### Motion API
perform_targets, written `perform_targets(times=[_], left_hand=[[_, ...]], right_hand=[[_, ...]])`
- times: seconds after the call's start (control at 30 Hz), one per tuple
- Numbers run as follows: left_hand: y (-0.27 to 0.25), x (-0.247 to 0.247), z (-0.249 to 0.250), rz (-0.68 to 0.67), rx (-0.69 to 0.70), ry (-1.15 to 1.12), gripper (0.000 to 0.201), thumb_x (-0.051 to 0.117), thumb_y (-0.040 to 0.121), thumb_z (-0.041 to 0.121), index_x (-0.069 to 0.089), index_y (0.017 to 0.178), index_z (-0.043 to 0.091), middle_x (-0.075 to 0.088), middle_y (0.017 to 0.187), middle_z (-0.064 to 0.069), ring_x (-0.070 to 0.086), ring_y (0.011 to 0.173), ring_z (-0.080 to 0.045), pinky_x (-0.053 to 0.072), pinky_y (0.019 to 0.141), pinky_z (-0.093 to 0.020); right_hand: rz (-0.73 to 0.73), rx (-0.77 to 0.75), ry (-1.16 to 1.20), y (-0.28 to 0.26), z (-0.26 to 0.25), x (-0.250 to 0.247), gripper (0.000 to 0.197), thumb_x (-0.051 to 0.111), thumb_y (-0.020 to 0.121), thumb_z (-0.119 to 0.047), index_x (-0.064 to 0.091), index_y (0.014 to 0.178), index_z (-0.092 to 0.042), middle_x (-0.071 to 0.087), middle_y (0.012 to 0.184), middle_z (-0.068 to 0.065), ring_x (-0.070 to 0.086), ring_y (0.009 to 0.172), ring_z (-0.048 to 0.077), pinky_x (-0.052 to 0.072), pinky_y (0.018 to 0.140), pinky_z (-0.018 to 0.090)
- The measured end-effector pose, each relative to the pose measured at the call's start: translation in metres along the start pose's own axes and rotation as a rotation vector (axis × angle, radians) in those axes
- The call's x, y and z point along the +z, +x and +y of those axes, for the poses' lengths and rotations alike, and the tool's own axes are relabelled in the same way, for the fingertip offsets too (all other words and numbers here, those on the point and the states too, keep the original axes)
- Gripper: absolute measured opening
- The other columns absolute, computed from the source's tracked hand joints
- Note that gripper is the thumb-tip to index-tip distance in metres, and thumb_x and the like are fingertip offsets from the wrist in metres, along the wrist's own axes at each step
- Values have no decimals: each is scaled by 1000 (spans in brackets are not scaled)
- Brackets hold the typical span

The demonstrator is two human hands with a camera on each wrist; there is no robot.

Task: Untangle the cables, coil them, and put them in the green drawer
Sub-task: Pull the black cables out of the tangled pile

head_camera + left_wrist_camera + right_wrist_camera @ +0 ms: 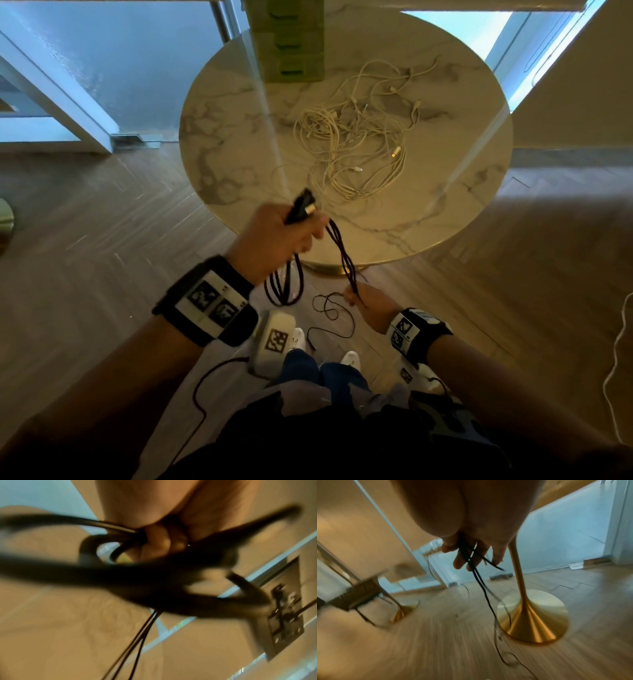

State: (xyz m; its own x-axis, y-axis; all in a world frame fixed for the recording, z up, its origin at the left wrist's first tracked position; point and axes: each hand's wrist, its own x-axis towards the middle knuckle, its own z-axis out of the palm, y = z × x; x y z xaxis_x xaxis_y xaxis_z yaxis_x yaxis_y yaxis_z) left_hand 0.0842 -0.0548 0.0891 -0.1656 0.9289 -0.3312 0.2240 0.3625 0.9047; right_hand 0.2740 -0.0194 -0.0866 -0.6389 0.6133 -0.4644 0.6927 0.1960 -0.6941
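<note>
marble table [219, 144] carries tangled white cables [356, 144] near its centre. left hand [274, 240] grips coiled black cable [342, 253]. right hand [363, 301] pinches its strands.

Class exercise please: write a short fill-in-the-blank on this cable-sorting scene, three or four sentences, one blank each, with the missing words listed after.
1. Both hands hold a cable whose colour is ____.
2. The left hand grips loops of the black cable; the right hand holds it ____ down.
3. The tangled white cables lie on the ____ table.
4. The green drawer unit stands at the table's ____ edge.

Missing words: black; lower; round marble; far
</note>
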Motion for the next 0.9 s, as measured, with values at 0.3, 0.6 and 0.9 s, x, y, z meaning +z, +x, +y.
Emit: perform_targets(times=[0.3,0.6,0.9], left_hand=[[8,-26,-5,142,91,574,25,64,87,35,69,82,11,61,62,0,60,58,-11,43,57,-25],[-24,1,-34,264,577,943,46,62,81,14,52,126,10,47,130,-5,53,56,-14,47,49,-22],[-12,22,-58,-172,131,818,24,62,87,38,65,95,16,64,85,1,62,81,-16,40,66,-25]], right_hand=[[-17,121,-85,-11,11,1,23,29,101,-22,50,105,-14,53,88,-2,45,67,5,34,60,14],[-342,-21,-412,-13,-30,-7,21,38,97,-12,52,113,-17,57,112,5,51,89,14,38,76,25],[-184,-404,-11,-8,-69,-43,24,41,97,-5,56,115,0,50,99,-6,46,88,4,34,77,9]])
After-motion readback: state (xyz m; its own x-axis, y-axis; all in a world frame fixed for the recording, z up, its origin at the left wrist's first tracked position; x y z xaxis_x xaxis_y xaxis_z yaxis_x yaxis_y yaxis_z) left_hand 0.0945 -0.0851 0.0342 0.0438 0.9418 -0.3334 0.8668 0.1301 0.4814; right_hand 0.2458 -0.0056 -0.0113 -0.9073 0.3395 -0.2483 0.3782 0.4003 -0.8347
